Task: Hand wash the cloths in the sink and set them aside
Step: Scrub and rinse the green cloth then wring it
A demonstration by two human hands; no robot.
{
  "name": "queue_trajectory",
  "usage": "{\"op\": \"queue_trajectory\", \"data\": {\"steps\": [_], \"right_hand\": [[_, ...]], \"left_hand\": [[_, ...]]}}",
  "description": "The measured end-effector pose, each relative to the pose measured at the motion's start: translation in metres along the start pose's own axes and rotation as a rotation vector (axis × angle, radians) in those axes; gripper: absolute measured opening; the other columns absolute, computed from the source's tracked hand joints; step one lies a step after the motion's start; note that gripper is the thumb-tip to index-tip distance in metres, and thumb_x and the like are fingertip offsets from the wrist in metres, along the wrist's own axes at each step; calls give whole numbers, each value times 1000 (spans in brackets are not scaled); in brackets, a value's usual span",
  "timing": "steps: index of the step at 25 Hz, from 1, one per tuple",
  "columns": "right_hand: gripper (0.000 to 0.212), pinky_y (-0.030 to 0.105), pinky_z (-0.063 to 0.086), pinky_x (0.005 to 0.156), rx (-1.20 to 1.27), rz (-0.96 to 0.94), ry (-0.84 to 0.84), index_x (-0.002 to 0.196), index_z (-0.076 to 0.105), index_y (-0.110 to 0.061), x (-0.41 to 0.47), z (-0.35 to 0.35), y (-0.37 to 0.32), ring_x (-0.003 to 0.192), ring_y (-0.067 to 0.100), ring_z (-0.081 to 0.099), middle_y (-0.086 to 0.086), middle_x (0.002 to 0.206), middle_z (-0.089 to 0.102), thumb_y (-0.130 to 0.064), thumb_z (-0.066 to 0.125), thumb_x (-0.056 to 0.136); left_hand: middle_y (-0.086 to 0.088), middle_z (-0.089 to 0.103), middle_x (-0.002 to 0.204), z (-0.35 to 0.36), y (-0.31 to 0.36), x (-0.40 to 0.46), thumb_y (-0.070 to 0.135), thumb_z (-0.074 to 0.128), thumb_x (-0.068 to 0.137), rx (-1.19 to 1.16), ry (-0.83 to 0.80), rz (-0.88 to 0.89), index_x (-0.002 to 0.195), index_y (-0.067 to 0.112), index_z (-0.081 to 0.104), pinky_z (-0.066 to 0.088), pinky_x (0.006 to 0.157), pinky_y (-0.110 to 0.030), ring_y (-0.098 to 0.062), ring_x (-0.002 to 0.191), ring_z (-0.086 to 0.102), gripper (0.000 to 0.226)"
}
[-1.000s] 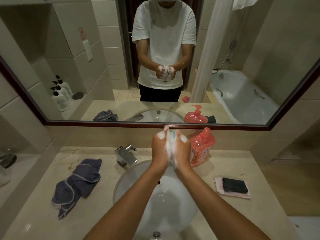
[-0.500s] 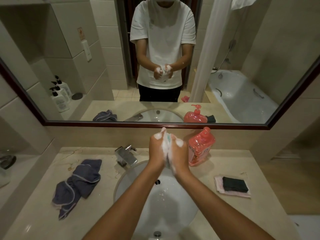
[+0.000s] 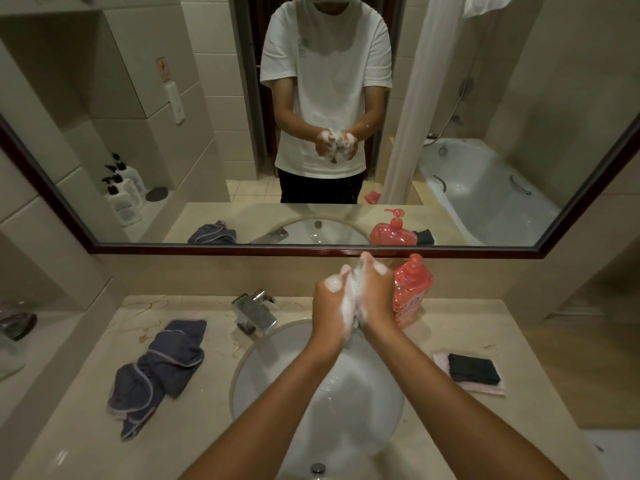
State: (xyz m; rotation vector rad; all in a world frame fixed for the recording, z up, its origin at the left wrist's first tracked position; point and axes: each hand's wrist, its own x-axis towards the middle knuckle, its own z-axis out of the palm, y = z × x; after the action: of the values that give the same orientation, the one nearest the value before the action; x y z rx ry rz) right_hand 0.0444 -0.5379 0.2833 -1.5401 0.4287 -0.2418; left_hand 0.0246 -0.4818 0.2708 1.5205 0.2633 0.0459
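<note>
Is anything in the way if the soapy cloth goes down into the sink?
Nothing visible. The left hand and right hand hold the soapy cloth right above the sink, with open air below. The faucet stands off to the left.

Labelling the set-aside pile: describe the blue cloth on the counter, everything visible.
The blue cloth is dark grey-blue, soft towel-like fabric with a pale pinkish-white trim along its edges. It lies crumpled and loosely folded in a long heap on the beige marble counter, left of the sink and in front of the faucet. Neither hand touches it; it rests on the counter only. Whether it is wet cannot be told. The mirror shows its far side.
</note>
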Motion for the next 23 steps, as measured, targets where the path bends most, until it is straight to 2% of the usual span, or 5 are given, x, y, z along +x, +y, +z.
{"op": "queue_trajectory", "data": {"steps": [5, 9, 13, 17, 23], "right_hand": [[42, 19, 48, 53, -12, 10, -82, 65, 62, -18, -32, 10, 25, 56, 4, 63, -7, 55, 65, -23, 49, 104], [43, 22, 44, 58, 81, 37, -4, 62, 55, -13, 1, 1, -1, 58, 17, 57, -4, 52, 56, -17, 48, 104], [40, 22, 44, 52, 21, 15, -73, 67, 62, -19, -28, 11, 21, 54, 8, 59, -8, 52, 60, -26, 49, 105], [45, 19, 39, 48, 91, 47, -6, 58, 54, -16, -5, 6, 7, 44, 2, 51, -8, 45, 56, -18, 49, 103], [44, 16, 42, 46, 111, 52, -76, 60, 60, -17, -30, 16, 31, 48, 2, 57, -8, 49, 60, -19, 50, 103]], "left_hand": [[-2, 39, 55, -15, 13, 20, 22, 45, 108, 75, 26, 69, 62, 15, 43, 33, 59, -29, -14, 59, 37, 47], [6, 51, 50, 3, 5, 2, 24, 50, 106, 8, 34, 5, 59, 18, 53, 41, 59, -28, -11, 57, 49, 47], [10, 37, 45, -12, 9, 20, 24, 45, 108, 131, 32, 153, 55, 21, 38, 33, 49, -25, 0, 43, 32, 53], [10, 49, 50, -3, 0, 6, 23, 48, 107, 90, 54, 112, 60, 17, 51, 37, 50, -23, 1, 47, 43, 47], [5, 36, 48, -18, 1, 20, 16, 45, 108, 178, 54, 195, 57, 18, 40, 34, 51, -24, 0, 44, 31, 51]]}}
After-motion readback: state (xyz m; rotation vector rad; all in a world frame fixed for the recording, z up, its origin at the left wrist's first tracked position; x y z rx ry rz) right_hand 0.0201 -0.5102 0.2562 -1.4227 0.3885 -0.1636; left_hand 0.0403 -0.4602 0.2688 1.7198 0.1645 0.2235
